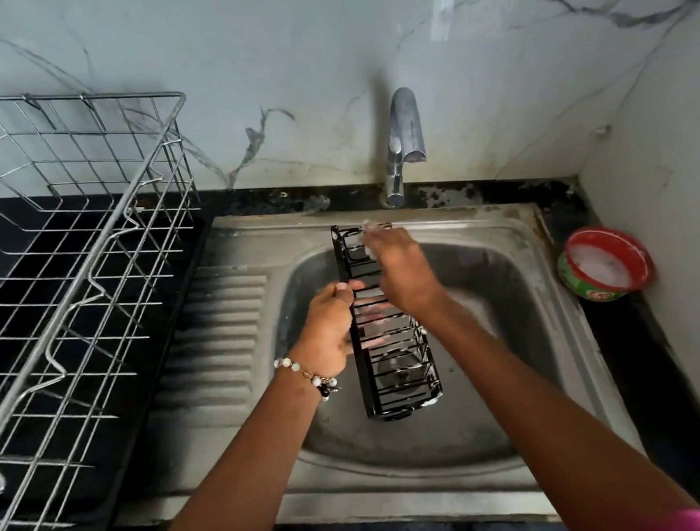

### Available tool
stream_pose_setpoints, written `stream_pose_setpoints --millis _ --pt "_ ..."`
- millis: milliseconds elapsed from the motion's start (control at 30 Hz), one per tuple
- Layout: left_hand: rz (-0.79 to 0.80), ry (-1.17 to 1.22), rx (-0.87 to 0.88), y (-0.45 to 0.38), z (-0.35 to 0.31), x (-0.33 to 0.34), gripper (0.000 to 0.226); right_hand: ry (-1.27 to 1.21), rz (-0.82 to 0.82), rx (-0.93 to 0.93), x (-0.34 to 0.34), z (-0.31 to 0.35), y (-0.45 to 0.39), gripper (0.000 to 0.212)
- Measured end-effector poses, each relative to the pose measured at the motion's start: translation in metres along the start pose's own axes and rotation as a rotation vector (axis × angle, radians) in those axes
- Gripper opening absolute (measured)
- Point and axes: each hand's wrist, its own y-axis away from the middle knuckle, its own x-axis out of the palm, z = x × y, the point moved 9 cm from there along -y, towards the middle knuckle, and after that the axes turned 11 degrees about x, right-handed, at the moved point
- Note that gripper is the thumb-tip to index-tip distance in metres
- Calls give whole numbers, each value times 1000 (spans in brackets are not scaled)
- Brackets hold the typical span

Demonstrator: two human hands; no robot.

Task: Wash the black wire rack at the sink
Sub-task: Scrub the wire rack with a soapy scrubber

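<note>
Two hands over the sink (pixel 539 382) basin: left hand (pixel 326 329) grip clenched on the black wire rack (pixel 392 351) long edge, right hand (pixel 400 273) pressing something pale, blurred, at its twelve-o'clock end beneath the tap (pixel 403 140).

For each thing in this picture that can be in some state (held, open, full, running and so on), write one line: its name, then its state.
black wire rack: held lengthwise above the sink basin.
left hand: grips the rack's left side.
right hand: on the rack's far part, holding something pale; blurred.
tap: no stream visible.
sink: basin wet, no standing water.
soap tub: open, white paste inside.
dish drainer: nothing visible in it.
</note>
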Motion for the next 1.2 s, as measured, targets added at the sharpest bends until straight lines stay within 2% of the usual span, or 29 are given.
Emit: stream_pose_setpoints --millis 133,200,267,333,367,433,533,600,700,800,900,967,1000,1100,1200 --pt "-49 2 38 -8 -3 -4 23 83 11 -218 20 29 36 57" --pt "-86 21 53 -9 -3 -7 22 92 60 -266 29 28 52 64" --pt "-108 48 32 -11 0 -11 26 61 135 -393 28 27 71 68" --pt "-111 81 7 -12 2 -15 30 56 244 -563 23 29 89 57" --pt "-109 83 -3 -12 3 -17 30 42 285 -575 19 26 88 49" --pt "-66 100 -13 -8 1 -15 29 -26 271 -450 7 17 64 43" --pt "0 116 -18 -3 -2 -7 33 -113 102 -338 -11 5 19 48" --pt "-1 161 -5 -5 -7 -3 34 -96 26 -341 -11 7 6 48" --pt "-41 207 13 -11 -13 0 32 -102 -44 -201 -9 11 5 48" --pt "-100 203 48 -15 -17 -6 28 -77 -30 -337 -1 31 33 36" --pt "-188 240 39 -18 -17 -17 24 -86 153 -455 12 29 72 48" --pt "-187 256 33 -19 -15 -18 23 -66 203 -508 12 22 78 53" --pt "-173 257 32 -19 -14 -17 24 -53 196 -492 11 18 72 51" --pt "-132 304 25 -18 -12 -7 23 -84 38 -316 -2 7 38 53" --pt "-147 350 39 -19 -17 -3 25 -57 -56 -210 -9 12 30 47"
